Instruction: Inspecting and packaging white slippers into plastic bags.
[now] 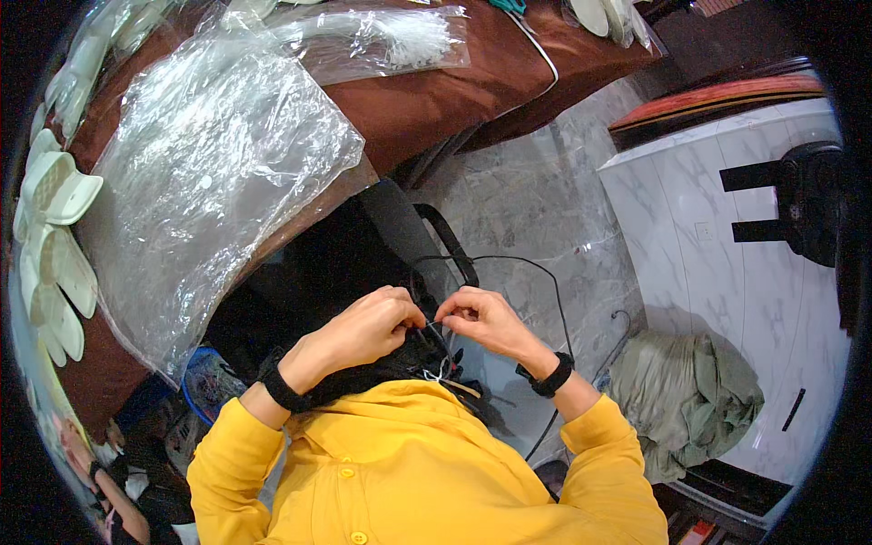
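Note:
My left hand [377,322] and my right hand [481,320] meet close together above my lap, each with its fingers closed in a pinch. Between the fingertips a thin pale strand [431,323] just shows; its ends are hidden in the fingers, and it is too small to name more exactly. Below the hands, a white cord [440,371] lies against dark cloth at my waist. Black bands circle both wrists.
Ahead, a brown-covered table [400,118] carries a large clear plastic sheet [218,173] and a clear bag of thin white pieces [418,41]. White shoe-shaped pieces [59,272] line its left side. A blue basket [213,386] stands left, grey-green cloth [686,400] right. Another person's arm [113,495] shows lower left.

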